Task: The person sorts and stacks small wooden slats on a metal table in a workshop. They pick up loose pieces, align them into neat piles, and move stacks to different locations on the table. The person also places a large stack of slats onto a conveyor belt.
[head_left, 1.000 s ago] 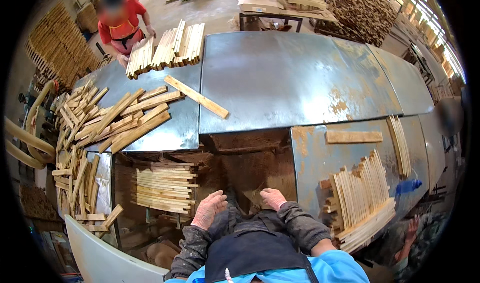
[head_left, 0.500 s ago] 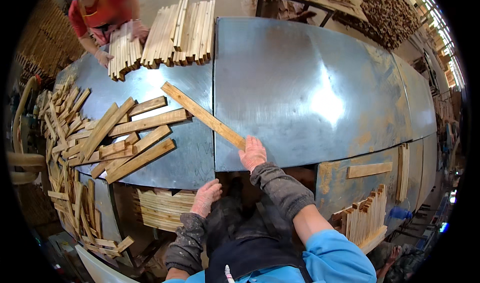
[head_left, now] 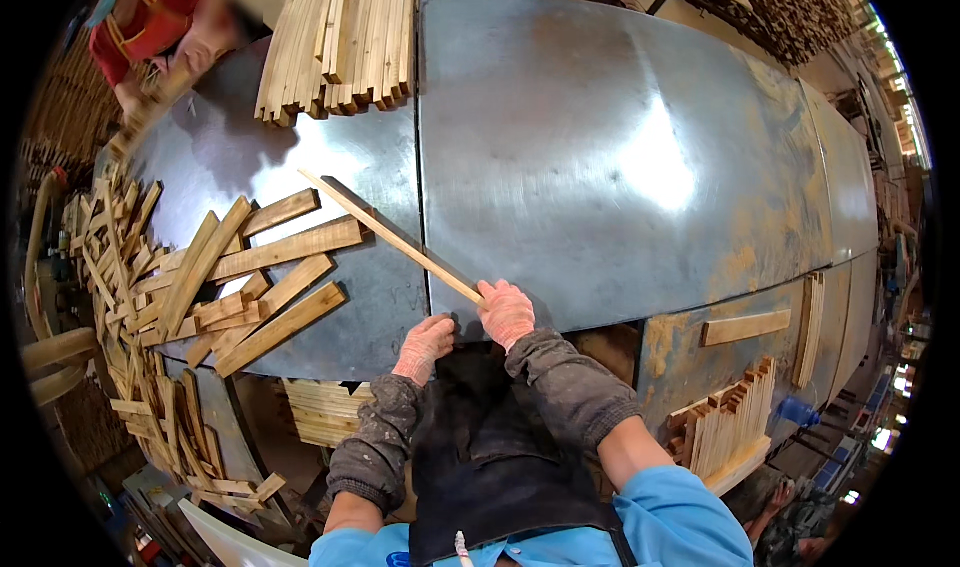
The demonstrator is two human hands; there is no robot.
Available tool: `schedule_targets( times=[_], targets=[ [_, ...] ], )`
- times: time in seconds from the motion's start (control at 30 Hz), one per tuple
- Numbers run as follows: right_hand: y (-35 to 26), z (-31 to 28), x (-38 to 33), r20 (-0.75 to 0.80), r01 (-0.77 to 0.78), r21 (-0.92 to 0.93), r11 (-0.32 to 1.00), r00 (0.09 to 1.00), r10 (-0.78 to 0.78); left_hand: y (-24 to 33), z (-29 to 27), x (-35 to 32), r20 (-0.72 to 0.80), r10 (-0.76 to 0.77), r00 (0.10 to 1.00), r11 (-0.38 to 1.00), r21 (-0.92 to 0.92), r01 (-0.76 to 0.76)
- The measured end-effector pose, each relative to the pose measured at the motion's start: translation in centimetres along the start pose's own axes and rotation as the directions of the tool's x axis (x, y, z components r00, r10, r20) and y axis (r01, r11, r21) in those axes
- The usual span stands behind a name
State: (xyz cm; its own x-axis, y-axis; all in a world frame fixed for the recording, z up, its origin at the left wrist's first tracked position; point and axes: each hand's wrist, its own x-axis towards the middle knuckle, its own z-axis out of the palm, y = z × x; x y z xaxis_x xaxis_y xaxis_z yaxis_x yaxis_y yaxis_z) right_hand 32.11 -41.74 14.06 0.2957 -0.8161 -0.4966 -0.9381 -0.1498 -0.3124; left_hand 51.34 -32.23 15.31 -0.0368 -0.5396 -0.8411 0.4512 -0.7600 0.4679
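My right hand (head_left: 506,313), in a pale pink glove, is closed on the near end of a long wooden strip (head_left: 400,247). The strip stands on its narrow edge and slants away to the far left, across the seam between two metal tabletops. My left hand (head_left: 426,348), gloved alike, is at the table's near edge, apart from the strip. Its fingers are curled together, and nothing shows in them. Left of the strip lie several loose wooden strips (head_left: 281,304), some crossing over others.
A neat row of strips (head_left: 345,47) lies at the far left. Beyond the table, a co-worker in red (head_left: 155,22) handles a blurred bundle of wood. A heap of strips (head_left: 120,257) covers the left end. A lone strip (head_left: 746,328) and upright strips (head_left: 735,417) are at the right.
The strip in my right hand has turned from its broad face onto its edge. My left hand has moved up to the table edge. The co-worker has taken part of the row leftward.
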Motion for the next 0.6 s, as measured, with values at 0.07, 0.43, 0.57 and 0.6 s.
schedule_targets(
  times=[0.07,0.43,0.57,0.6],
  targets=[
    [0.2,-0.2,0.0,0.010,0.010,0.024,1.000,1.000,-0.010,-0.4,0.4,0.0,-0.031,-0.010,0.999,1.000,-0.026,0.010],
    [0.3,-1.9,-1.3,0.423,-0.202,0.726,0.657,0.885,-0.195,-2.8,-2.5,-1.5,-0.299,0.110,0.948,0.953,-0.240,-0.186],
    [-0.6,-2.9,-1.9,0.446,-0.222,0.732,0.645,0.871,-0.206,-2.3,-5.5,-2.8,-0.451,0.128,0.883,0.930,-0.256,-0.265],
    [-1.0,-3.4,-2.2,0.439,-0.212,0.736,0.642,0.872,-0.216,-2.5,-6.7,-3.0,-0.474,0.159,0.866,0.927,-0.230,-0.296]
  ],
)
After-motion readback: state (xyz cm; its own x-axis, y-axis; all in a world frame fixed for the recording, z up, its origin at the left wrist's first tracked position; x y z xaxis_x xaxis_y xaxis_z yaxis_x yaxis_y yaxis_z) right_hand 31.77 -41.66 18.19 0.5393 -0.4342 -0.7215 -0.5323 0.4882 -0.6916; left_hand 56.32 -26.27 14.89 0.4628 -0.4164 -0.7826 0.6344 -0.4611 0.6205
